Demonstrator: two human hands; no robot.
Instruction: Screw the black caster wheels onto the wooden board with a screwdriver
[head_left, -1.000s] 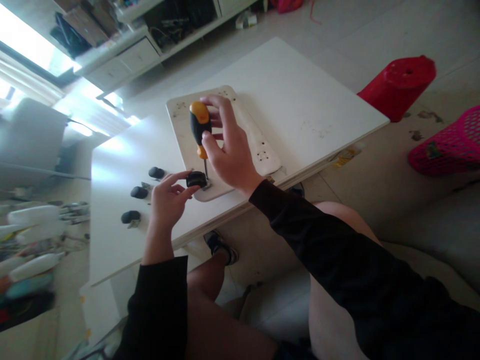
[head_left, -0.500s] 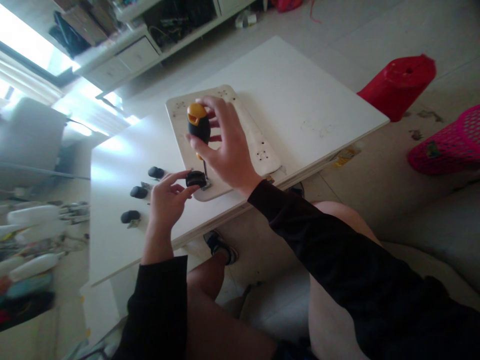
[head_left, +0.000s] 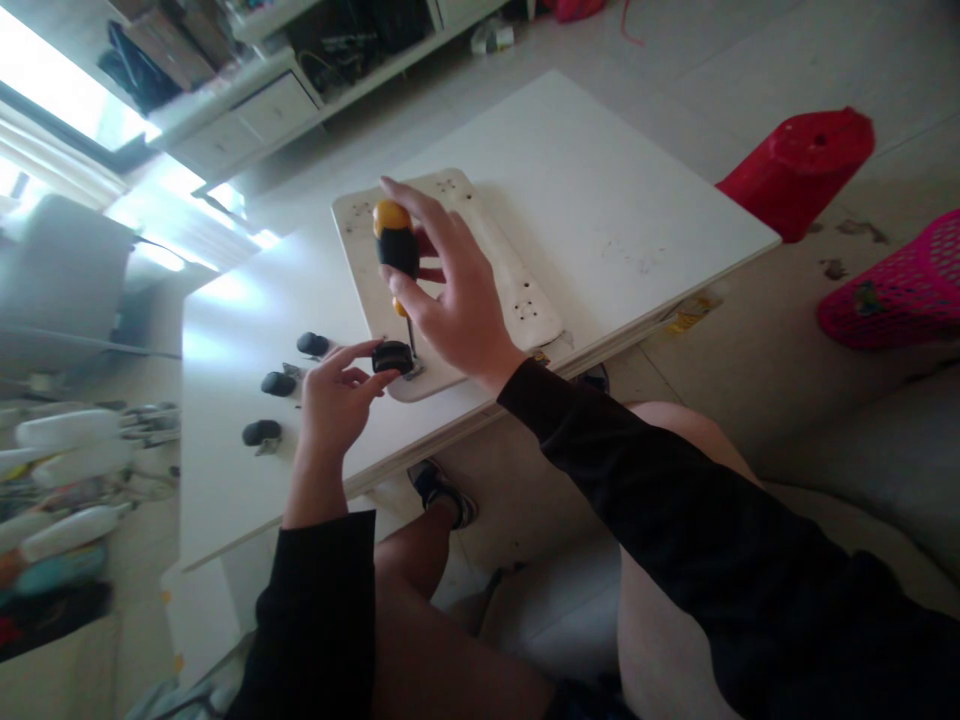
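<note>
Screwdriver [head_left: 395,245] turned, wheel [head_left: 391,358] steady

Right hand [head_left: 463,300] grips the screwdriver, rotated since half a second ago, tip at the wheel's bracket [head_left: 413,371] on the board's [head_left: 366,270] corner. Left hand [head_left: 336,405] pinches the wheel. Turning apparently progresses.

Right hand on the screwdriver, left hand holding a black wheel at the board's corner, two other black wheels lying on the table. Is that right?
Not quite: the head view shows three other black wheels lying on the table, not two. The right hand, screwdriver, left hand and held wheel are as stated.
</note>
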